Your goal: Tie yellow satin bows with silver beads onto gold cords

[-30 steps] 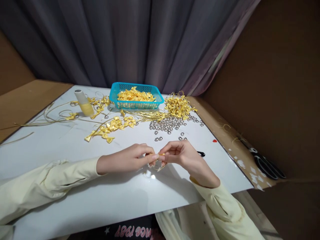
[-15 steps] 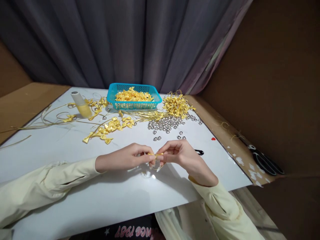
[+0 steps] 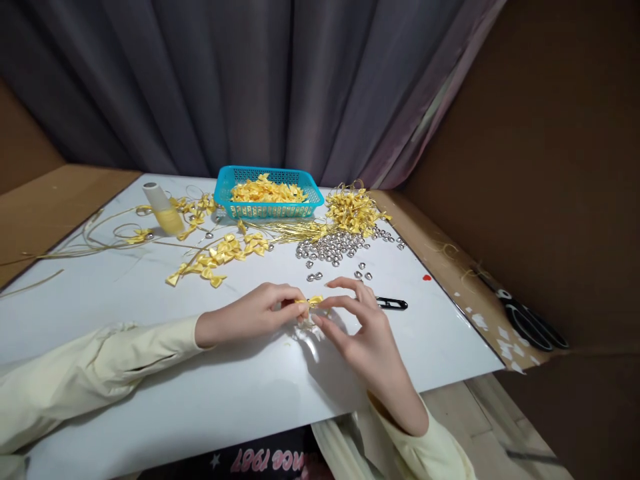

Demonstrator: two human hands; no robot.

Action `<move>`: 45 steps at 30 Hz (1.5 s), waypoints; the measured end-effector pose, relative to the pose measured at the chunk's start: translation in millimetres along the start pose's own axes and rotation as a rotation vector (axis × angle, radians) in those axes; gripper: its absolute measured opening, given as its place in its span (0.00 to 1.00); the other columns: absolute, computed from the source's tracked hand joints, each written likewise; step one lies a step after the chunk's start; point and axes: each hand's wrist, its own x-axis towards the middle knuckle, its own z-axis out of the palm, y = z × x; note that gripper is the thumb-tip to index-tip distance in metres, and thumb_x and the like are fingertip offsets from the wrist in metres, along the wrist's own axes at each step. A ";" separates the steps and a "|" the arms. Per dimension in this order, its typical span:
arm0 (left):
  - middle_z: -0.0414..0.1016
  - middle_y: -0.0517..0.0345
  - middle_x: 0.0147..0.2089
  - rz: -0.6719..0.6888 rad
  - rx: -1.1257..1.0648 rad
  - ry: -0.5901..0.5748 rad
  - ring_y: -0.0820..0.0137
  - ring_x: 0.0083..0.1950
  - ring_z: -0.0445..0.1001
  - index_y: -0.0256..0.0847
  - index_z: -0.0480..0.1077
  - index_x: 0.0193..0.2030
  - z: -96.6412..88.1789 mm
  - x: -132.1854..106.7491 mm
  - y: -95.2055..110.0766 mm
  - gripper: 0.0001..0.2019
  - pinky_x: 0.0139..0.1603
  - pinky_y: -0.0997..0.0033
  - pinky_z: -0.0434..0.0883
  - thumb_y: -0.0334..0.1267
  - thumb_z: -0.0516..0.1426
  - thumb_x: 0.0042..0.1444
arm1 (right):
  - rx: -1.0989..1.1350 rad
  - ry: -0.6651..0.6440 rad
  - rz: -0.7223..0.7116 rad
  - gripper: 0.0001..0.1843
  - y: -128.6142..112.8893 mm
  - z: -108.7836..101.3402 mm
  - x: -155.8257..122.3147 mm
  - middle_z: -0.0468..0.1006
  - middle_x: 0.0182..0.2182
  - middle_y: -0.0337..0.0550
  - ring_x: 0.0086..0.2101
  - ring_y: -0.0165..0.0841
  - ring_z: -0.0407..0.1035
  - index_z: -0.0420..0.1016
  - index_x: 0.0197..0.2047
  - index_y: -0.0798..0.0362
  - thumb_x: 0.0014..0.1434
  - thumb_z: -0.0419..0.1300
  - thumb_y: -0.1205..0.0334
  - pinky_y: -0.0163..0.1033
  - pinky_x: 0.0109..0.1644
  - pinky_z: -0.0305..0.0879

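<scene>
My left hand (image 3: 260,312) pinches a small yellow ribbon bow (image 3: 314,301) between thumb and fingertips, just above the tabletop. Part of the bow is hidden by those fingertips. Close on its right side, my right hand (image 3: 361,321) has its fingers spread, the thumb and index fingertips slightly apart by the bow. A thin golden strand shows between them, too small to tell whether they touch it. Beyond the right hand, a black thread snipper (image 3: 395,304) lies on the table, partly covered by the fingers.
A blue basket (image 3: 270,211) of yellow bows stands at the back. Silver beads (image 3: 333,248), loose bows (image 3: 227,250) and a heap of corded bows (image 3: 353,210) lie before it. A bottle (image 3: 165,212) stands left; scissors (image 3: 530,323) lie right, past the white board's (image 3: 225,393) edge.
My right hand has let go of the bow, spread its fingers and drawn back slightly to the right and down. My left hand keeps its pinch. More of the bow and snipper shows.
</scene>
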 end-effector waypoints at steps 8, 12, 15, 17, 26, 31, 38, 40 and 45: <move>0.67 0.59 0.30 0.220 0.181 0.094 0.71 0.34 0.65 0.37 0.68 0.31 3.5 -1.6 0.3 0.13 0.37 0.72 0.62 0.35 0.47 0.64 | 0.106 -0.021 0.133 0.03 6.4 20.7 -4.7 0.72 0.42 0.45 0.47 0.42 0.65 0.74 0.29 0.50 0.50 0.65 0.67 0.52 0.53 0.59; 0.66 0.56 0.31 0.325 0.296 0.113 0.69 0.36 0.64 0.36 0.67 0.32 5.7 -2.4 0.6 0.14 0.38 0.70 0.62 0.35 0.45 0.65 | 0.145 0.012 0.157 0.05 7.7 23.9 -3.0 0.72 0.40 0.44 0.45 0.41 0.66 0.73 0.28 0.51 0.49 0.64 0.70 0.50 0.51 0.60; 0.67 0.54 0.32 0.361 0.369 0.119 0.68 0.36 0.63 0.35 0.66 0.33 7.0 -3.2 1.1 0.14 0.39 0.69 0.63 0.34 0.44 0.66 | 0.160 0.034 0.168 0.05 8.1 25.5 -3.2 0.72 0.39 0.44 0.44 0.40 0.66 0.71 0.27 0.51 0.48 0.63 0.69 0.49 0.50 0.61; 0.67 0.54 0.31 0.369 0.404 0.117 0.68 0.36 0.63 0.36 0.66 0.32 8.0 -3.5 1.2 0.15 0.39 0.68 0.63 0.34 0.43 0.66 | 0.173 0.035 0.173 0.05 8.2 26.3 -3.4 0.72 0.40 0.44 0.44 0.40 0.66 0.71 0.28 0.51 0.48 0.63 0.69 0.48 0.50 0.61; 0.66 0.56 0.31 0.339 0.325 0.139 0.69 0.36 0.63 0.38 0.64 0.31 15.3 -1.6 -9.9 0.14 0.40 0.69 0.63 0.34 0.43 0.66 | 0.214 -0.106 0.188 0.04 9.5 16.0 -3.1 0.70 0.42 0.45 0.46 0.39 0.66 0.70 0.27 0.51 0.51 0.61 0.66 0.46 0.51 0.61; 0.67 0.57 0.30 0.271 0.213 0.191 0.69 0.37 0.64 0.37 0.65 0.31 21.8 -1.1 -17.4 0.13 0.40 0.69 0.62 0.35 0.45 0.66 | 0.058 -0.007 0.123 0.04 10.9 13.3 -5.0 0.69 0.45 0.47 0.50 0.43 0.63 0.68 0.29 0.51 0.51 0.61 0.66 0.51 0.53 0.58; 0.68 0.57 0.31 0.166 0.053 0.186 0.71 0.34 0.66 0.37 0.68 0.31 24.3 -3.5 -15.6 0.14 0.36 0.71 0.63 0.35 0.46 0.64 | 0.032 -0.020 0.038 0.03 10.4 22.4 -8.2 0.68 0.47 0.47 0.52 0.43 0.60 0.70 0.31 0.50 0.55 0.60 0.67 0.51 0.54 0.57; 0.68 0.57 0.31 0.157 0.036 0.178 0.71 0.34 0.67 0.36 0.69 0.31 25.3 -3.3 -16.1 0.14 0.36 0.72 0.63 0.35 0.46 0.64 | 0.049 -0.025 0.036 0.04 11.0 22.8 -8.0 0.68 0.46 0.47 0.51 0.42 0.60 0.69 0.30 0.50 0.55 0.59 0.68 0.51 0.54 0.57; 0.68 0.56 0.30 0.225 0.073 0.204 0.70 0.36 0.66 0.37 0.68 0.30 28.1 -2.7 -18.8 0.14 0.39 0.70 0.63 0.35 0.46 0.64 | 0.139 -0.100 0.142 0.06 11.3 17.2 -5.8 0.69 0.43 0.46 0.48 0.41 0.63 0.69 0.27 0.51 0.53 0.60 0.69 0.48 0.52 0.58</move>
